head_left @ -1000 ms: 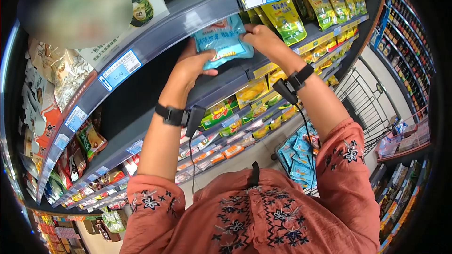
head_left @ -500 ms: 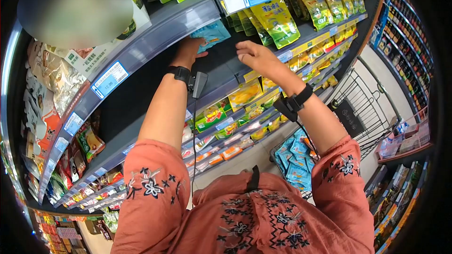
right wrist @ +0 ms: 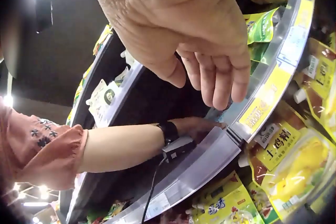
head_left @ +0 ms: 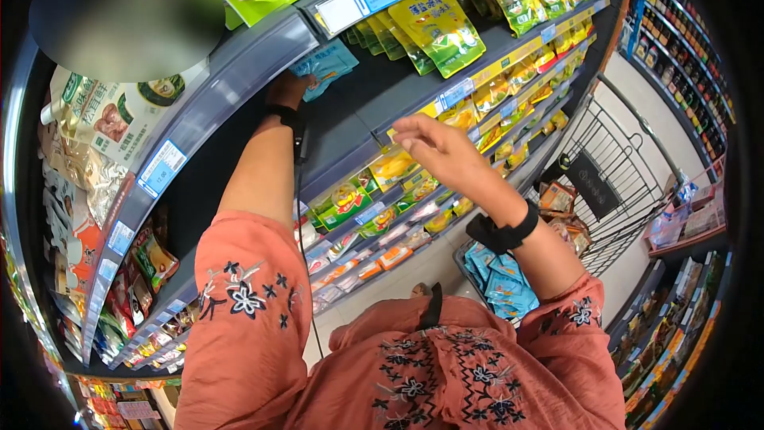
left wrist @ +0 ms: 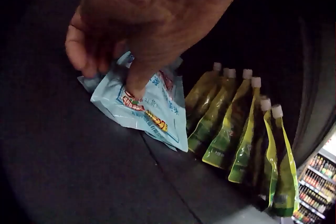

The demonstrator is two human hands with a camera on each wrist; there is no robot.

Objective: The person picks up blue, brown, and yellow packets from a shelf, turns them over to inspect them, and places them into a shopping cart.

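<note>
In the left wrist view, my left hand [left wrist: 157, 16] grips a light blue plastic packet [left wrist: 149, 106] over the dark shelf, with the thumb on its printed face and the fingers curled at its far side. The head view shows this left hand [head_left: 288, 87] reaching in under the upper shelf's edge, partly in shadow, and the blue packet [head_left: 328, 68] beyond it. My right hand [head_left: 444, 153] hovers in front of the shelf edge, holding nothing. Its fingers [right wrist: 223, 74] hang relaxed and slightly bent in the right wrist view.
A row of yellow-green spouted pouches [left wrist: 231, 124] stands right of the blue packet. Above runs the upper shelf's price rail [head_left: 263, 72]. A wire shopping cart [head_left: 598, 183] is at the right, near several blue packets [head_left: 503, 280]. Lower shelves hold yellow bags [head_left: 394, 167].
My right hand has let go of the blue packet and drawn back down from it. My left hand has carried the packet leftward and deeper under the upper shelf. The head view has shifted.
</note>
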